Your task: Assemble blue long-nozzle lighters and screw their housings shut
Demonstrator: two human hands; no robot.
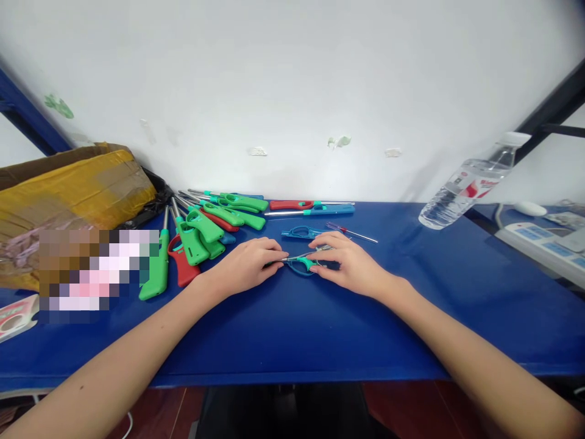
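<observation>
Both my hands rest on the blue table (292,329) around a blue stick lighter (302,264) with a teal trigger. My left hand (249,265) is closed in a pinch on its metal nozzle end. My right hand (350,262) grips its handle end, fingers curled over it. Just behind lies a blue lighter shell half (299,232) and a thin red-tipped rod (351,231).
A pile of several green, red and blue stick lighters (205,228) lies at the left, beside a taped cardboard box (68,201). A red lighter and a blue lighter (311,207) lie by the wall. A water bottle (466,189) lies at the right, with a power strip (543,241) beyond.
</observation>
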